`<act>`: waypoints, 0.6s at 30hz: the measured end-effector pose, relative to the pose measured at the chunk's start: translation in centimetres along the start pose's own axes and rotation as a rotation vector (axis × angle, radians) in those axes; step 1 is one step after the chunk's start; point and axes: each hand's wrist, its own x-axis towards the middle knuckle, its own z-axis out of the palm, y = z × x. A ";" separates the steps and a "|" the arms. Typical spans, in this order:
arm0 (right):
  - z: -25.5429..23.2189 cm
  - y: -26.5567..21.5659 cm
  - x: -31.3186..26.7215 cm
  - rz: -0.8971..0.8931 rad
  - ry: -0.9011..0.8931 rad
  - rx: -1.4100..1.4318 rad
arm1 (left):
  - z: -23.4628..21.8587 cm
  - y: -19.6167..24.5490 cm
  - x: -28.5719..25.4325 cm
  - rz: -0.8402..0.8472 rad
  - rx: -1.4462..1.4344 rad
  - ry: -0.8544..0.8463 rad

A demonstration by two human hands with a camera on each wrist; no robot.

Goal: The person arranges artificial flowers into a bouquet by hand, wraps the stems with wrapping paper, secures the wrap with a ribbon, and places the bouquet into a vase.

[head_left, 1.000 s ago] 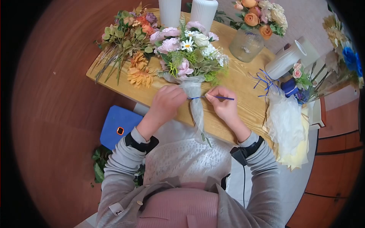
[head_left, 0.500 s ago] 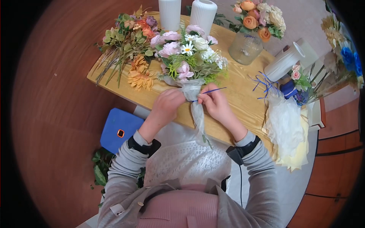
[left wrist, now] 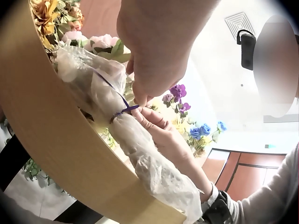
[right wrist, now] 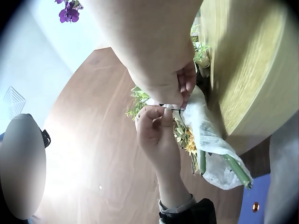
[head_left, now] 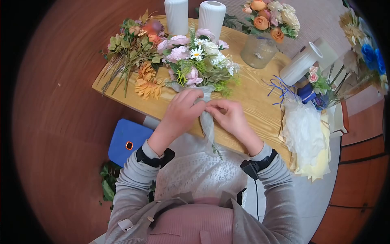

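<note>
A bouquet [head_left: 195, 55] of pink and white artificial flowers lies on the wooden table, its stems bundled in white wrapping [left wrist: 149, 163]. Around the stems runs a thin blue-purple ribbon [left wrist: 122, 110], crossed at the front. My left hand [head_left: 183, 112] is over the left side of the wrapping, thumb and forefinger pinching the ribbon in the right wrist view. From the other side, my right hand [head_left: 230, 117] pinches at the ribbon, fingertips meeting the left ones. Cut green stem ends [right wrist: 238, 170] stick out below the wrapping. In the head view the hands cover the ribbon.
Loose flower stems [head_left: 132, 49] and orange flowers [head_left: 147, 87] lie at the left. White vases [head_left: 177, 18] and a glass vase of roses [head_left: 258, 51] stand behind. At the right are a tipped white vase [head_left: 300, 65], blue ribbon pieces [head_left: 281, 90] and white wrapping sheets [head_left: 302, 126].
Earlier the hands were apart, with the ribbon end sticking out to the right. The right hand has moved left, and both hands' fingertips now meet over the wrapping.
</note>
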 end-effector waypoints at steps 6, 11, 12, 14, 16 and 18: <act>-0.1 0.4 -0.1 0.085 -0.030 0.119 | 1.1 -0.5 0.8 0.014 -0.063 0.019; -0.2 0.9 0.1 0.108 -0.053 0.183 | 1.7 -0.9 0.8 -0.016 -0.116 0.037; -0.1 1.0 0.1 0.100 -0.055 0.144 | 1.7 -0.8 0.8 -0.018 -0.117 0.043; 0.0 0.8 0.1 0.089 -0.041 0.126 | 1.5 -0.7 0.9 -0.019 -0.117 0.050; -0.1 0.7 0.1 0.076 -0.026 0.107 | 1.4 -0.6 1.1 -0.008 -0.117 0.041; -0.2 1.1 0.1 0.127 -0.047 0.037 | 1.6 -0.1 1.2 -0.010 -0.095 0.033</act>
